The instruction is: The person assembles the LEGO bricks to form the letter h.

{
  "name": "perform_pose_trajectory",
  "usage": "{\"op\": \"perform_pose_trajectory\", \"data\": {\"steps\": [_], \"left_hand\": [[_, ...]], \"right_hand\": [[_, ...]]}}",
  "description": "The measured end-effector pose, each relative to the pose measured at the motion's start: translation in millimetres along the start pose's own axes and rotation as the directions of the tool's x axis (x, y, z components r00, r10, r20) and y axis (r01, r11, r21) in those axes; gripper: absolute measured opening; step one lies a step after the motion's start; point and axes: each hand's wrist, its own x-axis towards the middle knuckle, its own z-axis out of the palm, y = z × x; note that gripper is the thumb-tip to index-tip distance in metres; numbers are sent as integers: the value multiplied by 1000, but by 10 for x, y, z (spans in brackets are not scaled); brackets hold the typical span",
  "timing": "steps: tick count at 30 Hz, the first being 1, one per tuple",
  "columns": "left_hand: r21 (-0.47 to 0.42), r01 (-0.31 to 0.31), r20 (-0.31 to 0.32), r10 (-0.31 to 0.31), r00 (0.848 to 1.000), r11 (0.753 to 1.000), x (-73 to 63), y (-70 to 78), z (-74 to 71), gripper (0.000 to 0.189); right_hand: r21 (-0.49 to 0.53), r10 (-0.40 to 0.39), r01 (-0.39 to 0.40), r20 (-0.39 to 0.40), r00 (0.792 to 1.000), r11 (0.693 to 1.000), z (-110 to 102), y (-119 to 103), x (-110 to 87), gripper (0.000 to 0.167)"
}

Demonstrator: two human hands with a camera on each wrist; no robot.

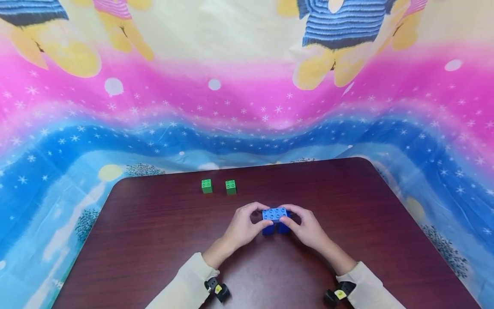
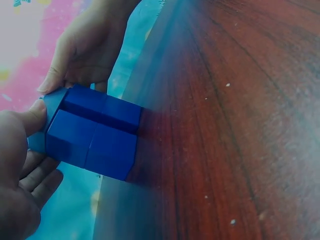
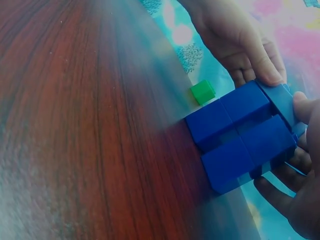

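A light blue toy building brick [image 1: 275, 213] with two rows of studs lies flat across two dark blue columns [image 2: 92, 142] standing side by side on the table. In the wrist views each column shows two stacked bricks, with a narrow gap between the columns. My left hand [image 1: 243, 225] pinches the light blue brick's left end, thumb on the near side and fingers behind. At the right end, my right hand [image 1: 308, 227] grips the same brick in the same way. The far fingers are partly hidden behind the bricks in the head view.
Two green bricks [image 1: 206, 186] [image 1: 230, 187] stand apart toward the back of the dark red-brown table [image 1: 173, 240], left of the blue bricks. A printed cloth [image 1: 239, 98] hangs behind and around the table. Each sleeve cuff carries a small black camera [image 1: 218, 290].
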Motion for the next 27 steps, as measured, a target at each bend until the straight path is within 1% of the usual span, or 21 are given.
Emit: {"op": "perform_pose_trajectory", "data": {"steps": [4,10,14,17,20,23,27], "left_hand": [[33,1,23,-1,1000,999,3,12,-11,32],[61,-11,46,8,999,998,20,32,-20,32],[76,0,70,-5,998,997,35,52,-26,33],[89,15,85,-23,996,996,39,58,-24,34],[106,14,95,-24,995,994,37,54,-20,34],[121,-7,95,-5,995,993,33,41,-19,34],[165,-65,86,51,995,984,11,23,-14,36]], "right_hand": [[3,-6,6,3,1000,1000,9,12,1,35],[-8,-43,43,10,999,999,2,13,4,32],[-17,-64,64,9,998,998,-22,34,-14,36],[-37,-70,70,10,998,997,-43,46,-24,41],[-60,-68,68,13,998,996,-62,38,-23,44],[-74,-76,78,26,997,994,-77,16,-12,45],[-93,-98,102,49,994,990,-79,-2,24,45]]}}
